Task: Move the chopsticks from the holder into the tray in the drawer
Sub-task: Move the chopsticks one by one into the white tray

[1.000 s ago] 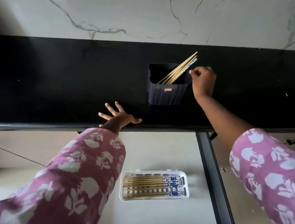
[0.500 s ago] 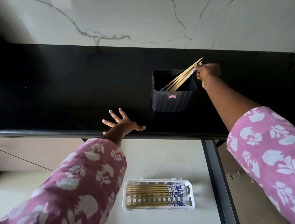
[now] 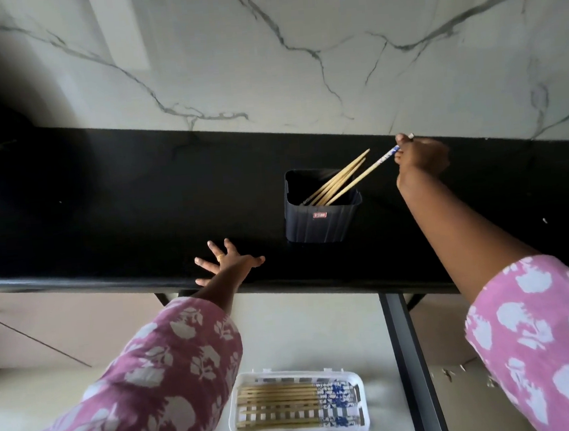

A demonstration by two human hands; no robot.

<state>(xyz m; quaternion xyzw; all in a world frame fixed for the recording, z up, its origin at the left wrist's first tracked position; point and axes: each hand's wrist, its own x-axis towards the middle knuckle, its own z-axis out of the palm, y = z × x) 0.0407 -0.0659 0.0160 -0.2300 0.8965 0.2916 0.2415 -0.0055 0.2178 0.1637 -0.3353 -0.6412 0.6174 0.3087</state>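
Head view, the only one on record. My right hand [image 3: 420, 157] is up over the back of the black countertop [image 3: 104, 214], to the right of the holder [image 3: 321, 219]. Its fingers are pinched on the blue-and-white patterned end of one chopstick [image 3: 359, 178]. That chopstick slants down to the left, and its bare lower end sits inside the mouth of the holder. The holder is dark, ribbed and upright, with a small red label on its front. Several plain chopsticks [image 3: 338, 178] lean inside it against the right rim; I cannot give an exact count.

My left hand [image 3: 227, 263] lies flat on the front edge of the countertop, fingers spread, grasping nothing. A ring shows on one finger.

Below the counter, the drawer [image 3: 303, 330] stands open. A white slotted tray [image 3: 363, 401] rests on its pale floor. A row of chopsticks [image 3: 279, 405] lies side by side in the tray, patterned ends to the right. A veined marble wall [image 3: 263, 62] rises behind the countertop.
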